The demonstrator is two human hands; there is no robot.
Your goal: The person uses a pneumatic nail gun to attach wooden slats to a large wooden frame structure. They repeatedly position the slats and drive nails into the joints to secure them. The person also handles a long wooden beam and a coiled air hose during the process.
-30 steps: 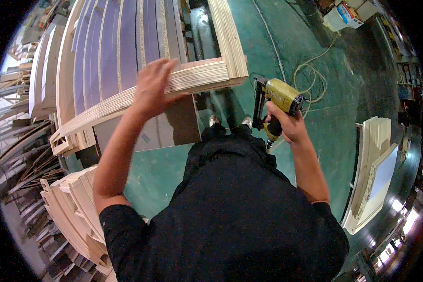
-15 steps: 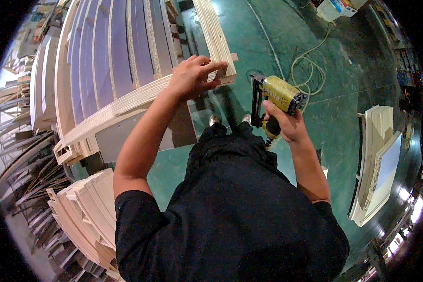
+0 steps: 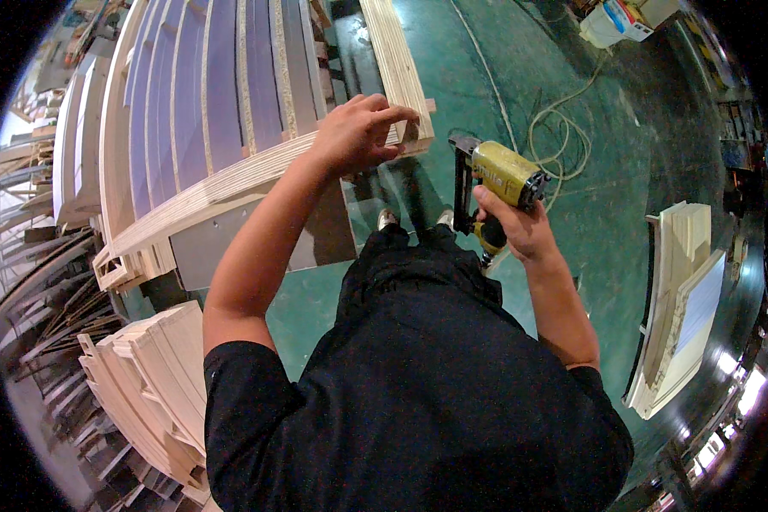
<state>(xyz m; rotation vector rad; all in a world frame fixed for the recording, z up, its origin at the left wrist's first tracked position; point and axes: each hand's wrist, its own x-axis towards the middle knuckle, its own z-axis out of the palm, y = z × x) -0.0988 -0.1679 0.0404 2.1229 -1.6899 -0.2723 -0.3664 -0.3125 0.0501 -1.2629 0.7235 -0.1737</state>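
I have the nail gun [image 3: 505,175] in my right hand [image 3: 525,226], right of the wooden frame [image 3: 230,185].
My left hand [image 3: 357,134] is fairly wide, thumb and fingers apart at the frame's near right corner; I can't tell if it touches. Purplish panels [image 3: 226,94] show beyond the near rail.

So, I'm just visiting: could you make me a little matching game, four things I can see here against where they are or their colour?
Things:
1. nail gun
2. left hand
3. hose
4. shirt

Places or colours:
A. black
B. looped on the green floor
C. in the right hand
D. at a corner of the wooden frame

Pairs: 1-C, 2-D, 3-B, 4-A
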